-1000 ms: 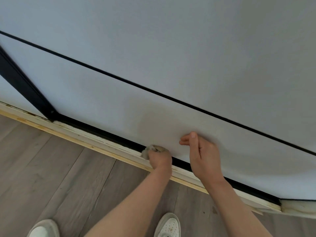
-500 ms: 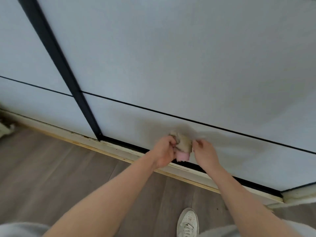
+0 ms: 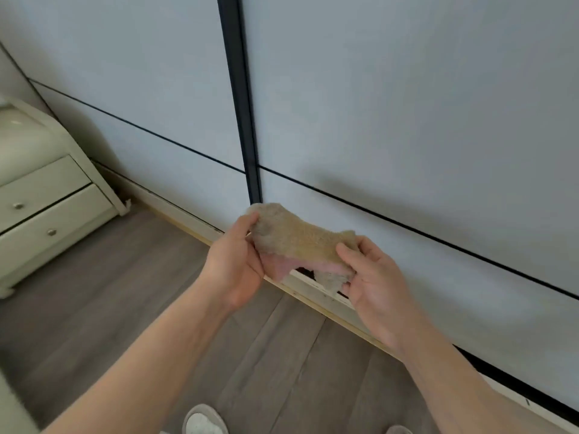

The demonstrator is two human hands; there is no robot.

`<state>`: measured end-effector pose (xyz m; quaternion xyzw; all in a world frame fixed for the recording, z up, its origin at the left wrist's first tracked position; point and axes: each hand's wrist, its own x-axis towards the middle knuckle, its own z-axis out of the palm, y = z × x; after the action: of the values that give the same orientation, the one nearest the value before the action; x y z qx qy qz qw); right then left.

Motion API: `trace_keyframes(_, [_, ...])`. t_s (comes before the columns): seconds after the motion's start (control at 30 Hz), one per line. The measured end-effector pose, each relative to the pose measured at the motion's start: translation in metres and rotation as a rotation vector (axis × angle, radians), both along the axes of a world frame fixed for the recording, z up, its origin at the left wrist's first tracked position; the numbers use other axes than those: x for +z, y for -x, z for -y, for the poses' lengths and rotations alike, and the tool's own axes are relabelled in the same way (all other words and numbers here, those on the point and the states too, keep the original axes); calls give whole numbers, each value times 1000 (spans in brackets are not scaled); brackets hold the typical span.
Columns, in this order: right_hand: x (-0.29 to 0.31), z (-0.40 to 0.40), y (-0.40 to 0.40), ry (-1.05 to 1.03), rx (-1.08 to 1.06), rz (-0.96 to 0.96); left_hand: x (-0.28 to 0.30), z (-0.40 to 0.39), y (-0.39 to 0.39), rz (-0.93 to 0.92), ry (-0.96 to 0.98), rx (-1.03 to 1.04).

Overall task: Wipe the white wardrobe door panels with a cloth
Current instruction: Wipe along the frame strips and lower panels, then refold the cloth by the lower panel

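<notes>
Stretching a beige-and-pink cloth (image 3: 302, 245) between left hand (image 3: 233, 267) and right hand (image 3: 372, 283), each pinching one end, clear of the white wardrobe door panels (image 3: 407, 120) just beyond; wiping paused, finished share indeterminable.

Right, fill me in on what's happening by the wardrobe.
A person stands at the white wardrobe door panels, holding a tan and pink cloth stretched between both hands. The left hand grips one end and the right hand grips the other. The cloth is held in front of the lower panel, not pressed against it. A cream drawer unit sits at the left.
</notes>
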<state>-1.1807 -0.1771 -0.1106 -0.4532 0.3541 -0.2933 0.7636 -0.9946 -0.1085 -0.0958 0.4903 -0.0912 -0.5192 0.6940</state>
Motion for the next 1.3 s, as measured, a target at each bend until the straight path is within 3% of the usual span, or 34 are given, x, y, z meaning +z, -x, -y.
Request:
trace_keyframes(0.13, [-29, 23, -41, 127, 161, -2, -25, 38, -37, 112, -11, -2])
trace_keyframes(0.2, [-35, 35, -75, 141, 127, -51, -25, 52, -52, 143, -8, -25])
trace_keyframes(0.33, [2, 43, -171, 153, 113, -165, -2, 49, -99, 112, -24, 146])
trace_keyframes(0.47, [98, 40, -260, 240, 253, -242, 82, 31, -169, 47, -81, 353])
trace_keyframes(0.77, [416, -22, -448, 380, 492, -304, 400, -89, -342, 13, -293, 671])
trace_keyframes(0.93, [508, -43, -535, 337, 563, -250, 480, -126, -421, -25, -344, 673])
trace_keyframes(1.07, [512, -54, -610, 315, 642, -260, 492, -137, -497, -9, -441, 723])
trace_keyframes(1.3, [434, -60, -757, 246, 855, -425, 455, -144, -603, -159, -601, 781])
